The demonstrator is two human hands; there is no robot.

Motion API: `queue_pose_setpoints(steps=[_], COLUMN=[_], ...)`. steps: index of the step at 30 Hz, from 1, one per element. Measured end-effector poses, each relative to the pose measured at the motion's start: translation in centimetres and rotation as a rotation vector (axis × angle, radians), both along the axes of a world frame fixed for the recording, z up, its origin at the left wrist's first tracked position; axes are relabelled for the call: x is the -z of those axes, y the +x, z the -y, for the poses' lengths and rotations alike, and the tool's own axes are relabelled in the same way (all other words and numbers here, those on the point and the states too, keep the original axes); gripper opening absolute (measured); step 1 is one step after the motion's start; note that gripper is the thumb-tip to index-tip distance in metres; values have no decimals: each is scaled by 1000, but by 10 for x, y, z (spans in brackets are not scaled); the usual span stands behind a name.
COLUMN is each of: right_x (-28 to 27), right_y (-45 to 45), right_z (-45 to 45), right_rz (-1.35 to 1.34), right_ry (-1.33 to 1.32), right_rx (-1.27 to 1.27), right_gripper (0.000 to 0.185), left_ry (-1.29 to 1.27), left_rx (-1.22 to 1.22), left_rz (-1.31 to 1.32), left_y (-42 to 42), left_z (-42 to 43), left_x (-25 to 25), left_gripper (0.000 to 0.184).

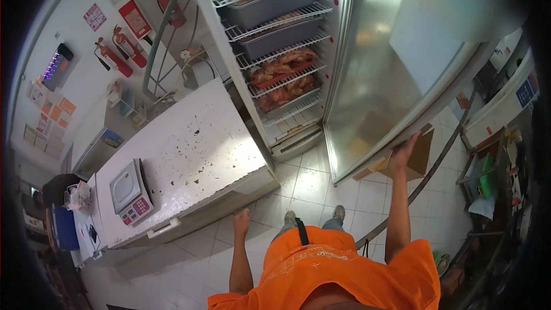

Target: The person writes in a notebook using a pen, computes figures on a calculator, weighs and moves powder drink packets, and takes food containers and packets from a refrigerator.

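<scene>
Along the outer edge of the glass door (367, 80), wide open on the refrigerator (295, 144), the right grip (403, 154) rests outstretched; the left grip (241, 224) is fisted, nothing visible inside. Overpushing the door could knock the cardboard box (422, 155) behind.

Glare whitens the end of the white rectangular worktop (183, 149) nearest the tall, white, wire-shelved refrigerator (295, 144). Blurred patch noted upper right of refrigerator; curved distortion, blackened corners.
</scene>
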State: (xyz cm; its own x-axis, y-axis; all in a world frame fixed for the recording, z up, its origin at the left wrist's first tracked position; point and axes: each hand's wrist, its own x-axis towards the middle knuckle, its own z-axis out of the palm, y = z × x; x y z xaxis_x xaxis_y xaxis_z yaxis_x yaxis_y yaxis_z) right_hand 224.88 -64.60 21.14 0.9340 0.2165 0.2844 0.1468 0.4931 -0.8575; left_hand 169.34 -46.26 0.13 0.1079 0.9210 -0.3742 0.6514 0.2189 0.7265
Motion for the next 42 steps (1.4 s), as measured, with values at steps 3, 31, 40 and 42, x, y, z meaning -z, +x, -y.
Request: queue_pose_setpoints(steps=[3, 31, 40, 42], right_x=[95, -79, -149, -143], right_y=[40, 189, 310, 309], right_z=[8, -262, -324, -334], right_rz=[194, 784, 683, 696], right_ry=[-364, -636, -780, -671], right_rx=[-192, -419, -272, -264], right_gripper=[68, 95, 134, 141], left_ry=[19, -202, -307, -303], left_rx=[37, -252, -251, -231], left_rz=[-91, -276, -196, -148], left_y=[17, 112, 177, 182], left_z=[62, 415, 381, 364], left_x=[44, 87, 87, 91], left_gripper=[56, 50, 49, 49])
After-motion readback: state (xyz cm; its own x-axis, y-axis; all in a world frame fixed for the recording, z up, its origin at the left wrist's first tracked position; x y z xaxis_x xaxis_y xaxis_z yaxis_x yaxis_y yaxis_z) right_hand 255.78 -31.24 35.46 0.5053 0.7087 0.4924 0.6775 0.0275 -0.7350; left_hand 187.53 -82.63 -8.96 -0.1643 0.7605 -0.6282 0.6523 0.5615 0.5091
